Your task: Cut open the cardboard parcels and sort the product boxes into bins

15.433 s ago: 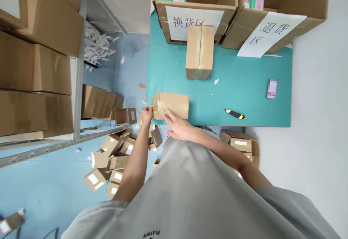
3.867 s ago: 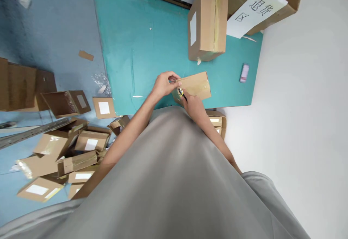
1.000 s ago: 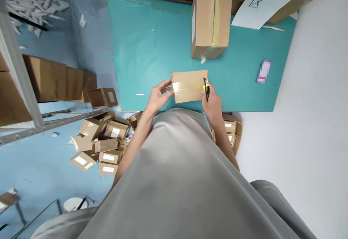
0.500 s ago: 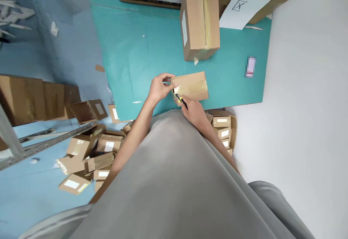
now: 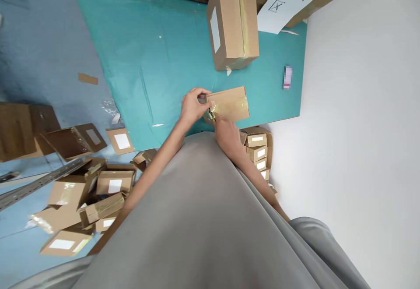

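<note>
A small taped cardboard box (image 5: 231, 103) lies on the green table near its front edge. My left hand (image 5: 193, 104) grips the box's left end, thumb on top and fingers at the far corner. In my closed right hand (image 5: 227, 135) is a yellow and black utility knife (image 5: 212, 117), mostly hidden by the fingers. The knife's front end is at the taped left end of the box, just below my left thumb. Whether the blade is in the tape I cannot tell.
A larger taped box (image 5: 234, 26) stands beyond on the green table (image 5: 131, 48), beside a handwritten paper sign (image 5: 290, 0). A small blurred packet (image 5: 287, 77) lies right. Several opened boxes (image 5: 114, 181) are piled on the floor at left, and stacked boxes (image 5: 257, 152) stand below the table's edge.
My right hand has moved slightly left and turned, covering more of the knife. My left hand keeps its hold on the box. The camera view has shifted.
</note>
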The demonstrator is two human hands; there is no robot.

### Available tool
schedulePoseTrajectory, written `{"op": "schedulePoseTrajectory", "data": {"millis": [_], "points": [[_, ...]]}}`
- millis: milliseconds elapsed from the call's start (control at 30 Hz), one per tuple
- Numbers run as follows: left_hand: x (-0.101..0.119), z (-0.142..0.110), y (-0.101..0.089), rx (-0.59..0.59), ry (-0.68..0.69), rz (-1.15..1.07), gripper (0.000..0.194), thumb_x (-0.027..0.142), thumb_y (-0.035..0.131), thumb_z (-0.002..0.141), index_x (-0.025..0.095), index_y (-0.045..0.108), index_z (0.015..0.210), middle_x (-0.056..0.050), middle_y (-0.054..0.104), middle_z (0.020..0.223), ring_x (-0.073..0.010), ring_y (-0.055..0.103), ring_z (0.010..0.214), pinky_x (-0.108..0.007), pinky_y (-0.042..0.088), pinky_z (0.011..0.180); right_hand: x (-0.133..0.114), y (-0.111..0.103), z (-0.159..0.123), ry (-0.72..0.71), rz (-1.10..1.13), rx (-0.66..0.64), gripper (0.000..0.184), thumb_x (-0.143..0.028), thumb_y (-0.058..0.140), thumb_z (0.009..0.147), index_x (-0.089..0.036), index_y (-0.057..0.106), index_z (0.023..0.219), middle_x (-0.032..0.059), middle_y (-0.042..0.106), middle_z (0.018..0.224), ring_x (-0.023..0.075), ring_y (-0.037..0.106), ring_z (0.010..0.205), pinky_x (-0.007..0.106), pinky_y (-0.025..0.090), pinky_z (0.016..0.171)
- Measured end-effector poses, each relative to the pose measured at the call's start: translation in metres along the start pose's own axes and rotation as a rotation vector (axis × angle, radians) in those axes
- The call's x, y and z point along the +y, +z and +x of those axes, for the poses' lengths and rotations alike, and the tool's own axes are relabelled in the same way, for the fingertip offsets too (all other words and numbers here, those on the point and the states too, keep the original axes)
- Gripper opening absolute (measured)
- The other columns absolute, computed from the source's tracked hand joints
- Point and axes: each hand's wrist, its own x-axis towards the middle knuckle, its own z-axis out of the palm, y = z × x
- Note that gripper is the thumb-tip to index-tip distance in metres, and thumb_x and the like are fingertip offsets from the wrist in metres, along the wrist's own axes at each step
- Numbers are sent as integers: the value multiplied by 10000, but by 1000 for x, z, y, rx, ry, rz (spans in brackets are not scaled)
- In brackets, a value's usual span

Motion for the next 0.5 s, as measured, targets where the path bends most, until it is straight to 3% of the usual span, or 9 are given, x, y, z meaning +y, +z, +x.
{"op": "schedulePoseTrajectory", "data": {"millis": [133, 267, 400, 500], "points": [[1, 2, -1, -2, -6, 2, 379, 327, 865, 771, 240, 842, 1139, -62, 808, 1152, -279, 735, 1048, -469, 647, 1040, -12, 1, 0, -19, -76, 2, 641, -46, 320, 1158, -97, 411, 1790, 245, 805, 1356, 317, 810, 1225, 396, 638, 985], [2, 1, -2, -22, -7, 6, 389, 355, 876, 770, 239, 841, 1140, -65, 811, 1155, -282, 734, 1057, -460, 653, 1015, -11, 5, -6, -85, -149, 10, 658, -67, 346, 1157, -172, 414, 1802, 255, 758, 1431, 310, 796, 1244, 394, 652, 971], [-2, 0, -1, -34, -7, 24, 401, 375, 858, 794, 236, 825, 1169, -72, 807, 1185, -286, 736, 1077, -458, 650, 1020, 0, 6, -17, -127, -140, 13, 680, -91, 344, 1153, -251, 417, 1810, 229, 756, 1434, 303, 769, 1291, 383, 636, 977], [-3, -1, -4, -52, -7, 27, 402, 390, 830, 822, 242, 796, 1194, -72, 806, 1230, -284, 735, 1096, -444, 653, 1016, 20, 4, -27, -119, -55, 38, 648, -176, 378, 1176, -323, 437, 1804, 175, 793, 1381, 302, 789, 1215, 367, 609, 952]]}}
